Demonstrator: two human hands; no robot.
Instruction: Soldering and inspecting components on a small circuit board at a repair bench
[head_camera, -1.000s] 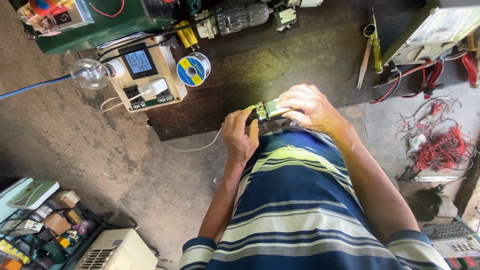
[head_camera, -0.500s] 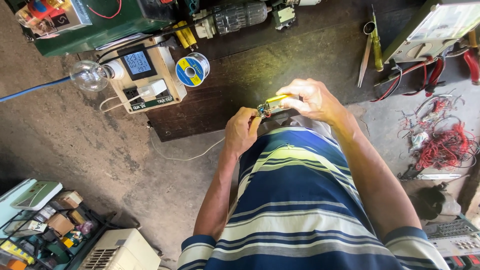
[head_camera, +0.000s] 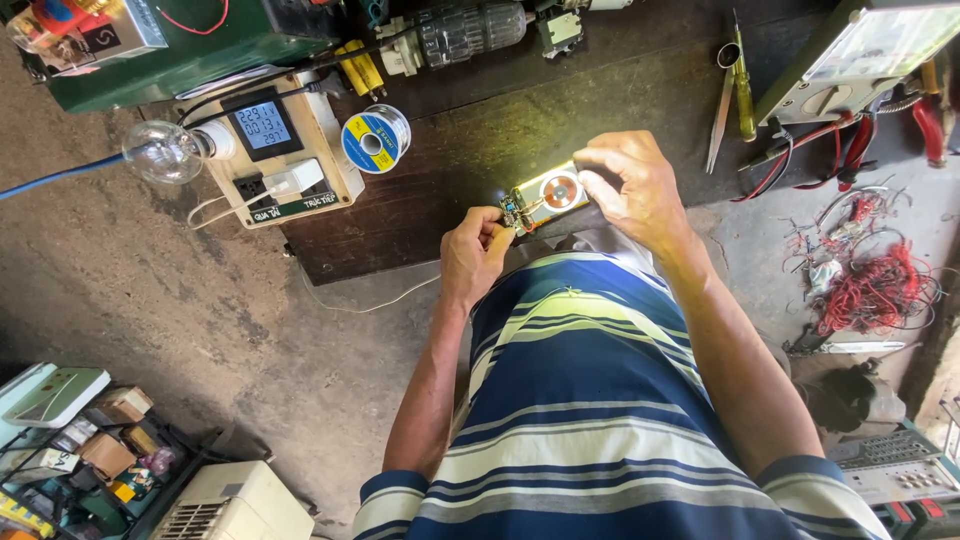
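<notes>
A small circuit board (head_camera: 545, 195) (copper coil on it) is held tilted above the dark bench.

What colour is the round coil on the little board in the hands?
Copper-orange, on the coil, in the head view.

A clear light bulb (head_camera: 160, 152) lies far left beside a wooden socket board (head_camera: 275, 150) with a digital meter — just right of it stands a solder spool (head_camera: 374, 139). Far right, a yellow-handled screwdriver (head_camera: 742, 85) lies beside tweezers (head_camera: 722, 105), with tangled red wires (head_camera: 880, 285) nearer (partly on the floor).
</notes>
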